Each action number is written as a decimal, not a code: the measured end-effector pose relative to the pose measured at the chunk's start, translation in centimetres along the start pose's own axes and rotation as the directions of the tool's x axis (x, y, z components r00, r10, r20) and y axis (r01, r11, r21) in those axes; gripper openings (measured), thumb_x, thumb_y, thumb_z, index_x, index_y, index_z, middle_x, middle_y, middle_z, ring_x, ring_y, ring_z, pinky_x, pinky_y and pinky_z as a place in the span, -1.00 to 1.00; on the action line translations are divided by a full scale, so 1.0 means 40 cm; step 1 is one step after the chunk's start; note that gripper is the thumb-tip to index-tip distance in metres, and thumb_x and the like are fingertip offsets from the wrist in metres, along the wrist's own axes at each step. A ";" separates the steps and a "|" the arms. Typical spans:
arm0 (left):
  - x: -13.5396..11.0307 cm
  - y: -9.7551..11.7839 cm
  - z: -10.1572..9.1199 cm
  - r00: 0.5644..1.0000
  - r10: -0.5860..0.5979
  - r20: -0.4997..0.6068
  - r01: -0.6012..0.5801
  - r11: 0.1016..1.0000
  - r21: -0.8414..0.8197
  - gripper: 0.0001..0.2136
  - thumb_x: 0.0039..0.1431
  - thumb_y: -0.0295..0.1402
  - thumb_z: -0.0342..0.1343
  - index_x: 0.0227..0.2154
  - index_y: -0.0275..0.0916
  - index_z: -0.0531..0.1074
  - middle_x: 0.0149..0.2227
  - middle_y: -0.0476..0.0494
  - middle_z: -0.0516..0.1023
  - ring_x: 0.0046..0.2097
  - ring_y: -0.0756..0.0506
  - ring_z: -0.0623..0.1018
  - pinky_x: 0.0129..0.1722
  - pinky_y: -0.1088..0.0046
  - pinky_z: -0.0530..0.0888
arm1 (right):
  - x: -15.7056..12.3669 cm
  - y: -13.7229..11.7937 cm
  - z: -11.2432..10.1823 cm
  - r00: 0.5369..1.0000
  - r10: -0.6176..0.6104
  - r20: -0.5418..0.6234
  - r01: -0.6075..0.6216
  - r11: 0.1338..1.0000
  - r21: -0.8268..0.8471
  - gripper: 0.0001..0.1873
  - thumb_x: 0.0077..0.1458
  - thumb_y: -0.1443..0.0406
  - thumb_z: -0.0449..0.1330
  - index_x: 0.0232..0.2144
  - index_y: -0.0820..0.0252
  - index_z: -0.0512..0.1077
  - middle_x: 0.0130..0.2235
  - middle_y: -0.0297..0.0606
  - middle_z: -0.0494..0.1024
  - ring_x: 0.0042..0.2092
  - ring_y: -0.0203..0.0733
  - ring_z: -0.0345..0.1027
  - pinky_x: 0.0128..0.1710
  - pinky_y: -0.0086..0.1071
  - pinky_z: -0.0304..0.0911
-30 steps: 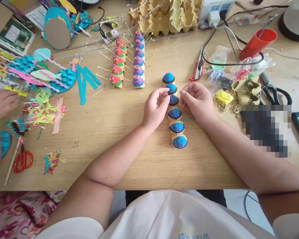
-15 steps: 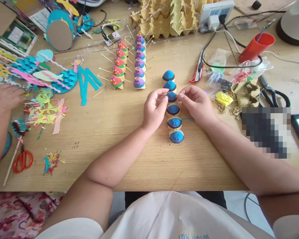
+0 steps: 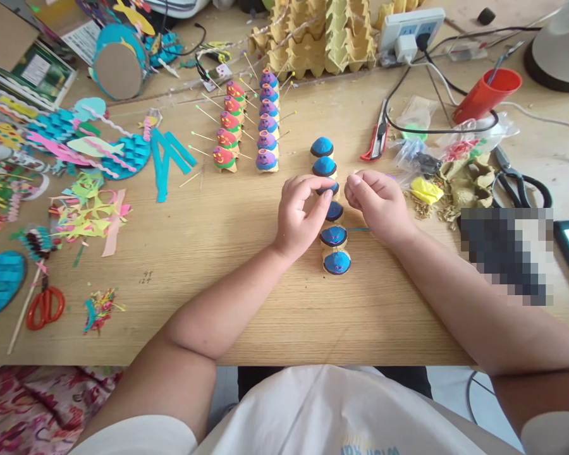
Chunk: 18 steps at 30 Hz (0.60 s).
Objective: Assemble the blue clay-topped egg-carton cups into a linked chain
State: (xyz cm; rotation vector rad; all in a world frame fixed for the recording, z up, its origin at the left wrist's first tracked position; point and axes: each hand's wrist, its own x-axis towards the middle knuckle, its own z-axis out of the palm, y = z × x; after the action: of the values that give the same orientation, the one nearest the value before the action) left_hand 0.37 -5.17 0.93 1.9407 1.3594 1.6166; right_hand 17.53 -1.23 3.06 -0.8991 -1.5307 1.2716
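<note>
A row of several blue-topped egg-carton cups [image 3: 334, 236] with dark rims stands before me. The nearest ones carry small pink facial features, while the far ones look plain. My left hand [image 3: 303, 212] is curved over the third cup from the far end, its index finger and thumb a little apart over the blue dome. Whether those fingertips touch the cup I cannot tell. Just right of the row, my right hand [image 3: 377, 202] is pinched, thumb against index finger; anything between them is too small to make out. A thin blue stick [image 3: 358, 229] lies beside the row.
Red-green [image 3: 224, 158] and purple cup rows [image 3: 267, 160] with pins stand back left. A utility knife [image 3: 378, 136], yellow clay [image 3: 427, 189], black-handled scissors [image 3: 521, 180] and a red cup [image 3: 488, 95] lie right. Orange scissors [image 3: 45, 308] and paper scraps [image 3: 92, 218] are left.
My right hand has drawn back slightly right from the cup and closed more tightly. My left fingertips have shifted right over the third cup. Another person's arm at far left has left view.
</note>
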 end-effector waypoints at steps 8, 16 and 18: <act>0.003 0.003 -0.001 0.998 0.066 -0.005 -0.066 0.997 0.049 -0.80 0.47 -0.13 0.12 -0.10 -0.08 0.58 -0.09 -0.10 0.71 0.02 -0.10 0.64 0.08 0.27 0.55 | -0.002 -0.004 0.000 0.998 -0.004 0.055 0.005 1.000 -0.018 -0.35 0.11 -0.32 0.30 -0.52 0.10 0.38 -0.51 -0.39 0.30 -0.44 -0.30 0.10 -0.42 -0.34 0.12; 0.001 0.000 0.000 0.999 0.036 0.003 -0.036 0.999 0.041 -0.74 0.48 -0.07 0.10 -0.07 -0.08 0.58 -0.07 -0.12 0.71 0.04 -0.10 0.63 0.12 0.27 0.55 | -0.002 0.001 0.000 0.996 0.053 0.074 -0.058 0.996 0.064 -0.45 0.05 -0.25 0.41 -0.33 0.07 0.52 -0.45 -0.39 0.41 -0.39 -0.28 0.26 -0.35 -0.33 0.30; 0.001 -0.001 0.001 0.999 0.032 0.002 -0.032 0.999 0.030 -0.74 0.48 -0.07 0.10 -0.06 -0.07 0.58 -0.06 -0.12 0.71 0.05 -0.11 0.63 0.13 0.26 0.54 | 0.000 0.009 -0.001 0.996 0.065 0.068 -0.071 0.993 0.093 -0.46 0.03 -0.23 0.43 -0.29 0.06 0.55 -0.43 -0.38 0.45 -0.38 -0.27 0.31 -0.33 -0.33 0.34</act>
State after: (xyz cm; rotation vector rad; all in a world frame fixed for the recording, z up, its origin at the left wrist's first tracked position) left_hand 0.37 -5.10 0.91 1.9898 1.3672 1.6181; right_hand 17.55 -1.14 2.72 -0.8618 -1.4869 1.4239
